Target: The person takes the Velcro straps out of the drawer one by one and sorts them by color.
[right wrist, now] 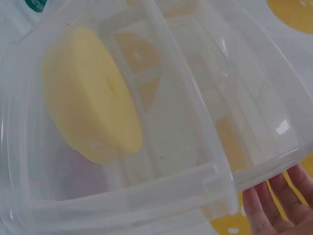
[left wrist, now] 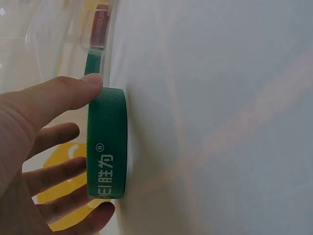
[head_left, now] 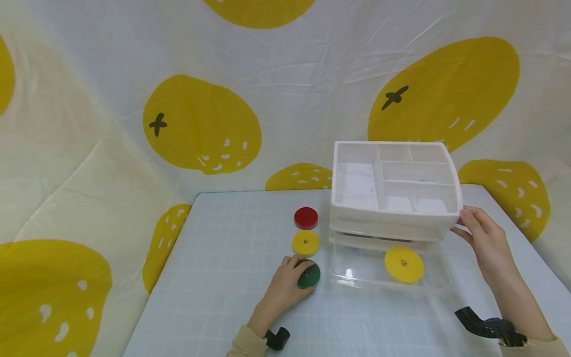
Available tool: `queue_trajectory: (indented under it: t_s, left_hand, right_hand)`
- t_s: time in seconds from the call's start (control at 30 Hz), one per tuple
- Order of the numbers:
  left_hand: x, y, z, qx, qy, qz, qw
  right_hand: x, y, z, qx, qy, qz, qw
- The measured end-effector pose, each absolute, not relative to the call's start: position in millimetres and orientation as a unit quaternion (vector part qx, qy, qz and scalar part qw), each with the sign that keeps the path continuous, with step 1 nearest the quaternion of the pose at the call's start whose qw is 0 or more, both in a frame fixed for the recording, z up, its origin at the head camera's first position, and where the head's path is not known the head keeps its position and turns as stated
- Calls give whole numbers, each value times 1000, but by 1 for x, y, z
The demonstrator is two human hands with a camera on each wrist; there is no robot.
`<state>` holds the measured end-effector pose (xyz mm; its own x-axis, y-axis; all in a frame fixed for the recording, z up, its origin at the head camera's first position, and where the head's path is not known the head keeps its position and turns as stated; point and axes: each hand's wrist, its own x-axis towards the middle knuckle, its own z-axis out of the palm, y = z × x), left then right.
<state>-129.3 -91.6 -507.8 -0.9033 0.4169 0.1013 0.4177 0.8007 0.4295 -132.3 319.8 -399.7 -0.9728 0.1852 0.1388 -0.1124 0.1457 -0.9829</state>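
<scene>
Where the white organiser (head_left: pixel 392 225) stands: on the table (head_left: pixel 223 258), its right front corner touched by the thumb and fingers of the right hand (head_left: pixel 486 238).
Right hand: fingers nearly straight; in the right wrist view, fingertips meet the lower edge of clear plastic.
Where the green roll (head_left: pixel 309 274) lies: within the left hand (head_left: pixel 285 282), to the left of the organiser's front.
Left hand: pinching the green roll by its rim, thumb on the near side, fingers about the far side; whether the roll is raised cannot be told.
Organiser top: one large compartment at left, several smaller ones at right.
Clear drawer (head_left: pixel 352 263): juts out below the organiser's front, towards the person; holds a large yellow roll (head_left: pixel 405 271), flat side up.
Reddish patch (right wrist: pixel 85 174): blurred, seen through the drawer's plastic; nature cannot be told.
Patterned cloth (head_left: pixel 290 99): behind the table, pale, with yellow fruit shapes.
Black wrist pieces (head_left: pixel 484 325): one at each wrist.
Small yellow roll (head_left: pixel 305 246): on the table, just beyond the green one.
Red roll (head_left: pixel 306 218): just beyond the small yellow roll.
In the way: the drawer's side wall, between the green roll and the large yellow roll.
</scene>
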Motion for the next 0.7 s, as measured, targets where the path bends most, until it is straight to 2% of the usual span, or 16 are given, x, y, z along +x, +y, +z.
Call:
queue_trajectory:
  t_s: [0.4, 0.57, 0.7]
  left_hand:
    - [-125, -96, -482, -232, -946, -227, 7]
    - [-124, -95, -465, -256, -940, -222, 36]
    - [-125, -94, -455, -287, -925, -234, 82]
  right_hand:
    - [-132, 321, -401, -25, -753, 648, 114]
    - [-133, 321, -401, -25, -758, 642, 115]
    - [-133, 321, -401, -24, -758, 642, 115]
